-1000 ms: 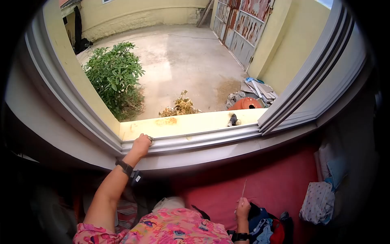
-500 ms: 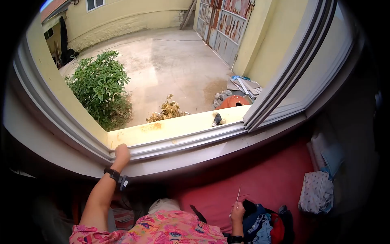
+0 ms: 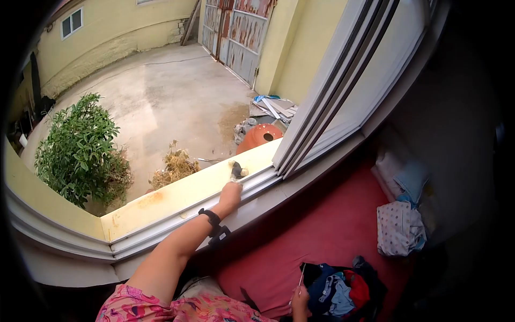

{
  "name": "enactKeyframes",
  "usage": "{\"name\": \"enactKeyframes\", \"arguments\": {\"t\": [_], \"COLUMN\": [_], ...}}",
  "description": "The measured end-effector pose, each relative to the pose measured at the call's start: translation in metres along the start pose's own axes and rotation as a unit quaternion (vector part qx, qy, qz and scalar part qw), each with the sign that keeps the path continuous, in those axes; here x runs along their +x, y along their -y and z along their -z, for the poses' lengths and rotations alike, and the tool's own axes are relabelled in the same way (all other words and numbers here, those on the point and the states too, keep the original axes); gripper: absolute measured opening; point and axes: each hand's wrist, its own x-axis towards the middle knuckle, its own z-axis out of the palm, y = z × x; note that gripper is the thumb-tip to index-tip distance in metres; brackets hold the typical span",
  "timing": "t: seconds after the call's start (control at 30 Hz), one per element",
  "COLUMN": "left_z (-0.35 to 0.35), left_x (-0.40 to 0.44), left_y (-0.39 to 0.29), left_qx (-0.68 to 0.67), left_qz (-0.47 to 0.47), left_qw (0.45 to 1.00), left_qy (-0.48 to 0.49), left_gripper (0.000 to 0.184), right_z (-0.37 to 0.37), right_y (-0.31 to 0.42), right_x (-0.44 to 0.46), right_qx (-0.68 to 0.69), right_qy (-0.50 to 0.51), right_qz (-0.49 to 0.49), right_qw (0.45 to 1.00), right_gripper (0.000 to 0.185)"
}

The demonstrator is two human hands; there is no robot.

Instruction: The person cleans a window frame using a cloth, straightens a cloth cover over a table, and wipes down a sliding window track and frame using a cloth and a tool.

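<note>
My left hand (image 3: 231,196), with a dark wristband above it, is closed at the window track (image 3: 252,185), on the inner side of the sill. What its fingers hold, if anything, is hidden. Just beyond its knuckles lies a small dark object with pale, rounded ends (image 3: 236,172) on the yellow outer sill (image 3: 177,194). Low in the view, my right hand (image 3: 300,298) grips a thin pale stick (image 3: 302,276) pointing upward. Beside that hand is a pile of dark, blue and red clothes (image 3: 339,294) on a red cover (image 3: 279,255).
The sliding window sash (image 3: 327,91) stands at the right of the opening. Outside are a green bush (image 3: 80,147), a dried plant (image 3: 174,167), an orange pot (image 3: 257,138) and a rusty gate (image 3: 236,37). A spotted cloth bag (image 3: 399,228) rests at right.
My left hand has moved right along the window track, from the left corner to beside the small dark object. The view has swung right. My right hand still holds the stick.
</note>
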Motion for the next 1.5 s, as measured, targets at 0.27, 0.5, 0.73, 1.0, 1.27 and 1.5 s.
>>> {"name": "enactKeyframes", "arguments": {"t": [0.27,0.5,0.73,1.0,1.27,1.5], "left_z": [-0.068,-0.083,-0.042,0.02,0.0,0.041], "left_x": [0.096,0.1,0.082,0.045,0.042,-0.022], "left_y": [-0.036,-0.038,0.0,-0.018,-0.029,-0.013], "left_qx": [-0.139,-0.223,0.017,-0.123,-0.175,-0.144], "left_qz": [-0.097,-0.028,-0.159,-0.186,-0.253,-0.211], "left_qw": [0.985,0.969,0.969,0.971,0.947,0.967], "left_qy": [0.037,0.103,0.19,0.084,0.097,0.007], "left_gripper": [0.017,0.019,0.018,0.014,0.014,0.033], "right_z": [0.014,0.027,0.02,0.032,0.025,0.004], "right_y": [-0.015,-0.011,-0.01,0.047,0.106,0.173], "right_x": [-0.063,-0.083,-0.08,-0.069,-0.039,0.006], "right_qx": [-0.033,0.014,-0.047,-0.075,0.02,-0.026], "right_qy": [-0.133,0.011,-0.064,-0.074,-0.054,0.048], "right_qz": [-0.052,-0.262,-0.15,-0.159,-0.093,0.038], "right_qw": [0.989,0.965,0.986,0.982,0.994,0.998], "right_gripper": [0.022,0.023,0.034,0.036,0.025,0.024]}}
